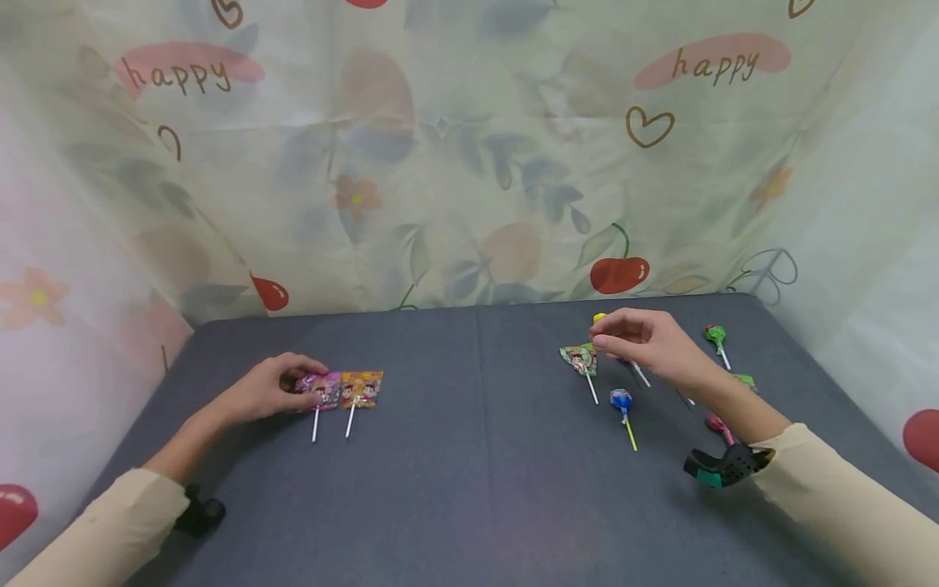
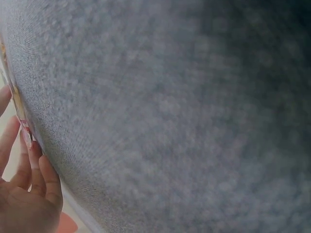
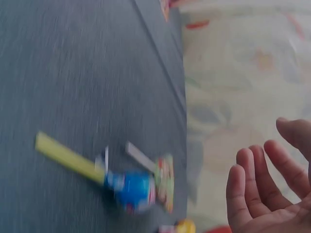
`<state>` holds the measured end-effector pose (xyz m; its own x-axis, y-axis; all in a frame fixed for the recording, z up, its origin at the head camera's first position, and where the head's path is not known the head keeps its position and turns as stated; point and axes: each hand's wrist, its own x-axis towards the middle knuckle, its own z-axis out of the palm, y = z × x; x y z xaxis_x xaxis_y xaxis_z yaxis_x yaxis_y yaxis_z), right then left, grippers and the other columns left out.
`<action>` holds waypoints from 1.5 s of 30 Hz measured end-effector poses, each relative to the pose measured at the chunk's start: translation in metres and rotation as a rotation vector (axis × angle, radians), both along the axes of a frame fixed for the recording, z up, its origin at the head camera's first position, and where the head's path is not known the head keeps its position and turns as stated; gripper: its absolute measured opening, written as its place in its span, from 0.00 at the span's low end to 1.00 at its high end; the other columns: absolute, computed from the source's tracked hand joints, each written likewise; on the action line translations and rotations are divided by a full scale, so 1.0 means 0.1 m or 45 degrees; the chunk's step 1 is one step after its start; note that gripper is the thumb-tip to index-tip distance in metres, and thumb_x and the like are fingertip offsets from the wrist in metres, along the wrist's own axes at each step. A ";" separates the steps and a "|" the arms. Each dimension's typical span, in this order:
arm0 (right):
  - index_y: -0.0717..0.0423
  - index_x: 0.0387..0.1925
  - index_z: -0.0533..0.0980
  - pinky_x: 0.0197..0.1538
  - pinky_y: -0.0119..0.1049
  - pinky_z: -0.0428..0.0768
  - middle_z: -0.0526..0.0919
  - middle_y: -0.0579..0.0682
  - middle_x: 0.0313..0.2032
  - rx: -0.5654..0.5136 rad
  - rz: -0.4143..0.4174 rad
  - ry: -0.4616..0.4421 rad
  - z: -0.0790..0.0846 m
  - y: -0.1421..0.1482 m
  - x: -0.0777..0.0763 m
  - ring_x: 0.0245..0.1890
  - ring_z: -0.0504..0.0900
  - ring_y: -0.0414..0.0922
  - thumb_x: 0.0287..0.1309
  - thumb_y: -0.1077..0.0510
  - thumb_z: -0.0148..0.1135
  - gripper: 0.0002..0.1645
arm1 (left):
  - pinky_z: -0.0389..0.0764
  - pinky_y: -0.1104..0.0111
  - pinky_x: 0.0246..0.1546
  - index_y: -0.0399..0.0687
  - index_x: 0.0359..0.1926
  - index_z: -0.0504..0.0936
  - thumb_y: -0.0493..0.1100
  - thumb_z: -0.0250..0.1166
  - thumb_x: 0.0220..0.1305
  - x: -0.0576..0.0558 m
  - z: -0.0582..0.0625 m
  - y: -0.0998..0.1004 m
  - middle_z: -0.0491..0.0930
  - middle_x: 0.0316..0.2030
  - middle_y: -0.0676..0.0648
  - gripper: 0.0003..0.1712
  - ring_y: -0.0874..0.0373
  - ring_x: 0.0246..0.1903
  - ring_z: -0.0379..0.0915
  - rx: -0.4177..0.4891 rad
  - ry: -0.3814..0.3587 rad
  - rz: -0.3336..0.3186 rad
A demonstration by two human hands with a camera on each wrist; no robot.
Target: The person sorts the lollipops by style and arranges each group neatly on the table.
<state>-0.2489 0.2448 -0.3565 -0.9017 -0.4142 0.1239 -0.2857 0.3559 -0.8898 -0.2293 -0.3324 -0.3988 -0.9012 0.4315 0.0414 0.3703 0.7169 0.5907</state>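
On the left side of the table, my left hand (image 1: 267, 390) grips a purple-wrapped lollipop (image 1: 329, 390), thumb at the wrapper's lower edge and index finger at its upper edge. Right beside it lies an orange-wrapped lollipop (image 1: 363, 390), its white stick also toward me. In the left wrist view the fingers (image 2: 51, 177) reach a thin wrapper edge. My right hand (image 1: 656, 346) hovers with loosely bent fingers and nothing in them, above a green flat-wrapped lollipop (image 1: 578, 359) and a yellow one (image 1: 599, 318). Nearer me lies a blue ball lollipop (image 1: 620, 399) with a yellow stick.
A green ball lollipop (image 1: 715, 334) lies at the far right. Behind my right forearm show a pink lollipop (image 1: 717, 424) and a green wrapper (image 1: 746, 381), partly hidden. The dark grey table (image 1: 469, 489) ends at a patterned cloth curtain (image 1: 440, 204) at the back.
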 end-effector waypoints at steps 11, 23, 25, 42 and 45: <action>0.63 0.56 0.78 0.47 0.40 0.81 0.82 0.60 0.52 0.118 -0.086 0.032 -0.09 0.59 -0.17 0.48 0.83 0.52 0.70 0.54 0.65 0.20 | 0.72 0.55 0.44 0.41 0.58 0.81 0.45 0.75 0.62 0.02 0.00 -0.01 0.76 0.51 0.40 0.26 0.46 0.46 0.70 -0.011 0.003 0.014; 0.65 0.59 0.77 0.46 0.37 0.80 0.84 0.58 0.51 0.274 -0.176 0.025 -0.21 1.07 -0.30 0.47 0.83 0.40 0.68 0.53 0.67 0.25 | 0.72 0.55 0.44 0.40 0.58 0.82 0.45 0.75 0.62 0.03 -0.01 -0.02 0.76 0.51 0.40 0.26 0.47 0.46 0.70 -0.010 -0.001 0.017; 0.65 0.59 0.77 0.46 0.36 0.80 0.83 0.59 0.52 0.300 -0.165 0.042 -0.22 1.12 -0.30 0.47 0.83 0.38 0.69 0.54 0.66 0.24 | 0.72 0.55 0.44 0.40 0.58 0.81 0.46 0.75 0.62 0.03 -0.01 -0.01 0.76 0.51 0.40 0.26 0.47 0.46 0.70 -0.011 -0.003 0.016; 0.68 0.62 0.74 0.47 0.29 0.78 0.80 0.65 0.56 0.322 -0.044 0.010 -0.32 1.32 -0.43 0.54 0.81 0.47 0.64 0.59 0.71 0.29 | 0.72 0.55 0.44 0.39 0.58 0.81 0.44 0.75 0.61 0.01 0.02 0.02 0.76 0.51 0.40 0.25 0.47 0.46 0.71 0.007 -0.009 -0.009; 0.68 0.63 0.74 0.48 0.27 0.76 0.80 0.64 0.57 0.355 -0.026 0.012 -0.36 1.35 -0.47 0.57 0.79 0.53 0.62 0.59 0.72 0.31 | 0.72 0.54 0.44 0.39 0.58 0.81 0.44 0.75 0.61 0.00 0.01 0.02 0.76 0.51 0.40 0.26 0.47 0.45 0.71 0.004 -0.008 -0.007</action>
